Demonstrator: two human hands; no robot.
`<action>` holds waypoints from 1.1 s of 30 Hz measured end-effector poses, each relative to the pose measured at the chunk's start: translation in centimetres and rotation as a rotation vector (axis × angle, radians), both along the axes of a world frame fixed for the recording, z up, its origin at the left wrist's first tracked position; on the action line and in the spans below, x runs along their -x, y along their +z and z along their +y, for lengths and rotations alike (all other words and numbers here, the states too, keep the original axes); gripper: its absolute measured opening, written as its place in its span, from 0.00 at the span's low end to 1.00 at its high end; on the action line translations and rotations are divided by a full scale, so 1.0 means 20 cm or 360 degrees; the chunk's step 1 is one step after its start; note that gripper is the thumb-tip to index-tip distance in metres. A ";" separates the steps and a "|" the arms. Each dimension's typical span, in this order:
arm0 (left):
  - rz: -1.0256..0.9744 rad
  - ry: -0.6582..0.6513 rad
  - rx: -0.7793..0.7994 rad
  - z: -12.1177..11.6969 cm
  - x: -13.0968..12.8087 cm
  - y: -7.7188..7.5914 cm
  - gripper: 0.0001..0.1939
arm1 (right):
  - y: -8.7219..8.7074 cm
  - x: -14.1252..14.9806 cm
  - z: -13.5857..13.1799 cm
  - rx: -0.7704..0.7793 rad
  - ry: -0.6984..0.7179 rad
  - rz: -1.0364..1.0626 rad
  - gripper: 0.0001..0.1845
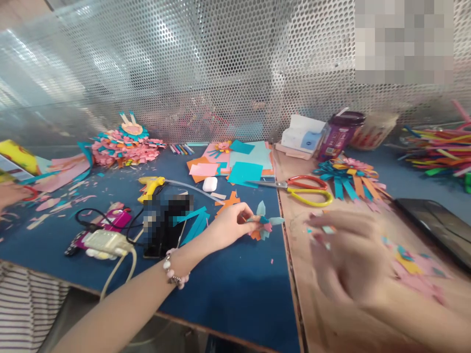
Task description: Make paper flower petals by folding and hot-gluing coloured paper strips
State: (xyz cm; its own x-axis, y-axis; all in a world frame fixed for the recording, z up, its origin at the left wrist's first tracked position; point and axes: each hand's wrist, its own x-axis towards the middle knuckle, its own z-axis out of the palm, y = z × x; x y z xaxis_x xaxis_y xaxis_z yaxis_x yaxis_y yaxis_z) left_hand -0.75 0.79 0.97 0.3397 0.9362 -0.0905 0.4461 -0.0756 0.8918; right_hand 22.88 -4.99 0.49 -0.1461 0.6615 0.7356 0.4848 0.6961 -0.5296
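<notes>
My left hand [230, 224] reaches across the blue table top [235, 289] and pinches a small paper flower [263, 223] of teal, pink and orange petals near the seam between the blue and wooden surfaces. My right hand [346, 255] is smeared by motion over the wooden board [331, 323]; a small teal paper bit [327, 229] shows at its fingertips, but whether the fingers hold it is unclear. Red-and-yellow scissors [301, 189] lie just beyond both hands.
A yellow glue gun [150, 185], white earbud case [210, 184], phones and charger cable [110, 242] lie left. Coloured paper sheets [243, 166], a finished paper flower [348, 179], a purple jar [338, 133], a tablet [437, 228], paper strips [441, 149]. Another person's hand [11, 193] at far left.
</notes>
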 end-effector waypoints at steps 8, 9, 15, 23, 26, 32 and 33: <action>-0.0027 0.0026 -0.0303 -0.02 -0.03 0.01 0.12 | -0.04 0.22 0.20 0.0984 0.0204 0.0088 0.23; -0.0005 0.0011 -0.0413 -0.02 -0.03 0.02 0.10 | -0.04 0.21 0.19 0.0923 0.0219 0.0054 0.23; -0.0083 -0.0181 -0.1080 -0.03 -0.02 0.00 0.02 | -0.04 0.20 0.16 0.0421 0.0150 -0.0101 0.15; -0.0057 -0.0342 -0.1528 -0.04 0.00 -0.03 0.11 | -0.04 0.18 0.13 0.0052 0.0259 -0.0202 0.17; -0.0015 -0.0356 -0.1571 -0.05 0.00 -0.02 0.10 | -0.03 0.17 0.12 0.0003 0.0305 -0.0210 0.17; 0.0004 -0.0426 -0.1577 -0.06 0.00 -0.01 0.10 | -0.03 0.17 0.12 -0.0090 0.0352 -0.0216 0.17; -0.0001 -0.0426 -0.1572 -0.06 0.00 -0.01 0.10 | -0.03 0.17 0.13 -0.0104 0.0361 -0.0218 0.17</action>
State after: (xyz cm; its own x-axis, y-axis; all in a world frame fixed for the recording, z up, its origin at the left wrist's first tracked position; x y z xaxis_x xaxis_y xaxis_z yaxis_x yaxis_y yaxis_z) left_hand -0.80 -0.46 0.84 0.5483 0.4859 0.6806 0.3062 -0.8740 0.3773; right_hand 19.44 -2.47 -0.08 -0.3862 0.5520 0.7390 0.3762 0.8258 -0.4202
